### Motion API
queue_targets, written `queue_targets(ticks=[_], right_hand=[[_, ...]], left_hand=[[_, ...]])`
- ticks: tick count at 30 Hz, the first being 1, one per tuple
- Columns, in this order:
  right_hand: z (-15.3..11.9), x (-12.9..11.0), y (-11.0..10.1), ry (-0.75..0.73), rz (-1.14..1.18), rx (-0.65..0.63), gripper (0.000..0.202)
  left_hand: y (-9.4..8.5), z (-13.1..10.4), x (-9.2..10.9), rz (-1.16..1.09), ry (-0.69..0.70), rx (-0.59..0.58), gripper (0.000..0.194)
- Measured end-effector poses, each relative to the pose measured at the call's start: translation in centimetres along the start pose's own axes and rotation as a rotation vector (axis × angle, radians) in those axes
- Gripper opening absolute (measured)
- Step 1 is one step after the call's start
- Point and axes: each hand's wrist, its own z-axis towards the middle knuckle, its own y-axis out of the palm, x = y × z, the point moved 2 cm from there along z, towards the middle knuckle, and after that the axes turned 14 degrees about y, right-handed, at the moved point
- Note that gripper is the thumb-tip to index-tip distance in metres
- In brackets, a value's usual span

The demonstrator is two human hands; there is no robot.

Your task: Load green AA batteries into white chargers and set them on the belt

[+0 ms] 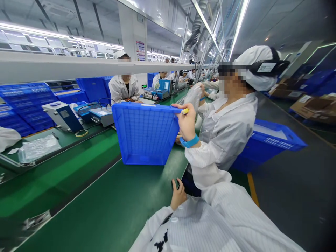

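My right hand (187,122), with a blue band at the wrist and a yellow wrap on one finger, grips the upper right rim of a blue plastic tray (147,134). The tray is tipped up on the green bench (110,203), its gridded face towards me. Lower down, my left hand (178,194) rests at the bench's near edge with its fingers apart and nothing in them.
A co-worker (228,119) in white stands close on the right, by a clear plastic bag (193,98) and a blue crate (273,136). Across the green conveyor (60,157) are instruments (64,117), a plastic bag (39,148), tape (81,133) and another person (124,87).
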Motion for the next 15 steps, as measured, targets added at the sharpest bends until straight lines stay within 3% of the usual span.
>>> queue_targets(ticks=[5, 15], right_hand=[[2.9, 1.4, 0.0, 0.239, 0.078, 0.041, 0.031], [3.7, 2.3, -1.0, 0.399, 0.101, 0.026, 0.033]], left_hand=[[0.8, 0.1, 0.6, -0.037, 0.032, 0.029, 0.027], [1.3, -0.2, 0.8, -0.089, 0.047, -0.009, 0.030]])
